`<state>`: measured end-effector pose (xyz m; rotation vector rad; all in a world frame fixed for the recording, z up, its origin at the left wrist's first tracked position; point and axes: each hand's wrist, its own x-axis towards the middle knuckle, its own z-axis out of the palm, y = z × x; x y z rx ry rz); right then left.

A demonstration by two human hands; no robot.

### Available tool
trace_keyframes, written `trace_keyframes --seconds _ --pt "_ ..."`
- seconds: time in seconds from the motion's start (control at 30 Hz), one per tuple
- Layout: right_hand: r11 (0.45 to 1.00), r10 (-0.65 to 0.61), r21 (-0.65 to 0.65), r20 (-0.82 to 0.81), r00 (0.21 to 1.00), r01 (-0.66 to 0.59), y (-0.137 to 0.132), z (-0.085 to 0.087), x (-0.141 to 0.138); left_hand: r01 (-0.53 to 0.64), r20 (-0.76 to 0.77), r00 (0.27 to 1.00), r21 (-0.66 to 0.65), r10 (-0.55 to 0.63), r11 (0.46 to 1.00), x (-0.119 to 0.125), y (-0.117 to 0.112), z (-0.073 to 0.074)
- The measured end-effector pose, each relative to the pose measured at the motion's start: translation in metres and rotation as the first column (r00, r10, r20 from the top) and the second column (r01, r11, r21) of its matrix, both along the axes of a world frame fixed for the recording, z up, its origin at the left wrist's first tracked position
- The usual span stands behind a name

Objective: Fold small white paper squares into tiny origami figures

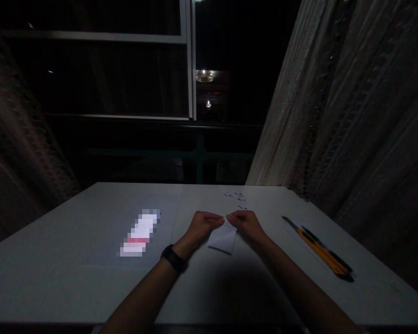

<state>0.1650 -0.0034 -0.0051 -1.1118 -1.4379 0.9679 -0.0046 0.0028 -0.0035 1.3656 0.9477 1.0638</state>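
Observation:
A small folded white paper [223, 240] is held just above the white table [73, 278], near its middle. My left hand [201, 226] pinches the paper's top edge from the left, fingers closed. My right hand [248, 224] pinches the same top edge from the right, fingers closed too. The two hands almost touch at the fingertips. A dark watch [174, 258] sits on my left wrist.
A yellow and black utility knife [320, 250] and a dark pen [329, 253] lie at the table's right. Several small paper scraps [237, 198] lie beyond my hands. A blurred-out flat object [140, 233] lies at left. Curtains hang right and left; a dark window is behind.

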Motion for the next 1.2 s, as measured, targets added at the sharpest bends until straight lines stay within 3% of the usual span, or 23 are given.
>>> trace_keyframes --seconds 0.23,0.33,0.53,0.73,0.93,1.2 --pt "1.000 -0.002 -0.010 -0.008 1.000 0.002 0.0013 -0.0014 0.0013 -0.054 0.076 0.995 -0.036 0.056 0.998 0.0017 -0.0033 0.0049" --pt "1.000 0.027 -0.009 -0.037 0.999 -0.027 0.0013 -0.0022 0.0013 -0.058 0.034 0.998 -0.024 0.059 0.998 0.0024 -0.0040 0.0061" --pt "0.996 0.068 -0.043 -0.147 0.987 -0.075 0.0049 -0.0052 0.0030 -0.082 -0.202 0.973 0.152 0.112 0.985 0.0052 -0.0017 0.0048" --pt "0.995 -0.002 -0.094 -0.236 0.972 -0.021 0.0035 -0.0022 0.0020 0.005 -0.262 0.962 0.300 0.078 0.954 0.0051 -0.0049 0.0051" --pt "0.985 -0.044 -0.172 -0.292 0.955 -0.007 0.0032 -0.0016 0.0010 0.040 -0.319 0.944 0.362 0.083 0.931 0.0052 -0.0051 0.0041" --pt "0.964 0.179 -0.164 -0.186 0.966 -0.210 0.0012 -0.0034 0.0009 0.022 -0.407 0.895 0.443 0.180 0.896 0.0046 -0.0044 0.0013"
